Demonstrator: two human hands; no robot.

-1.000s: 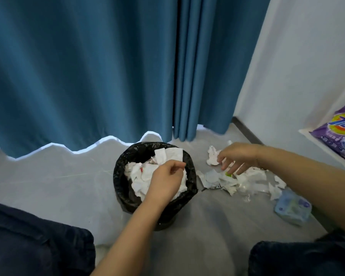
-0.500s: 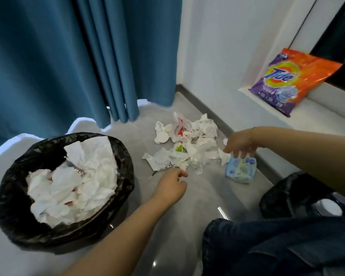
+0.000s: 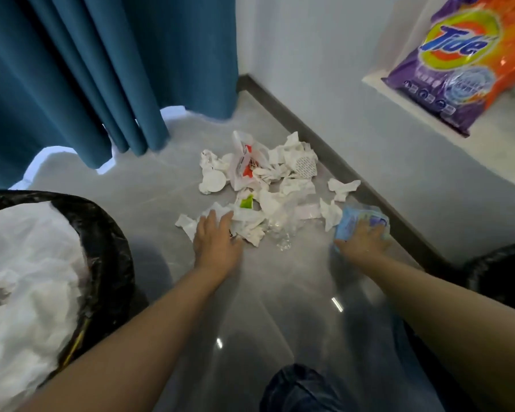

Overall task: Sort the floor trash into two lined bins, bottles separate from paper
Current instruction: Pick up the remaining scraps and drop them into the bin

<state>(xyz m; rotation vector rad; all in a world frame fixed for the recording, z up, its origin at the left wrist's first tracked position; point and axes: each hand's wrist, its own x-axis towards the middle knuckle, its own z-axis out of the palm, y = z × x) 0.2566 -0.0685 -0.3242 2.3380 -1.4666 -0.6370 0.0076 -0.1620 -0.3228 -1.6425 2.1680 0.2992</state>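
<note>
While a detergent bag (image 3: pixel 464 60) sits on the ledge and a blue curtain (image 3: pixel 101 69) hangs behind, crumpled white paper (image 3: pixel 268 185) lies heaped on the floor by the baseboard. The left hand (image 3: pixel 216 239) presses flat, fingers straight, on its near edge. The right hand (image 3: pixel 361 242) grips a blue packet (image 3: pixel 360 218). The left bin (image 3: pixel 107 233) brims with paper.

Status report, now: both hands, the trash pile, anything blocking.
Left hand flat on paper scraps, fingers straight. Right hand on blue packet, grip unclear. Paper bin left, nearly full. Nothing blocking.
</note>
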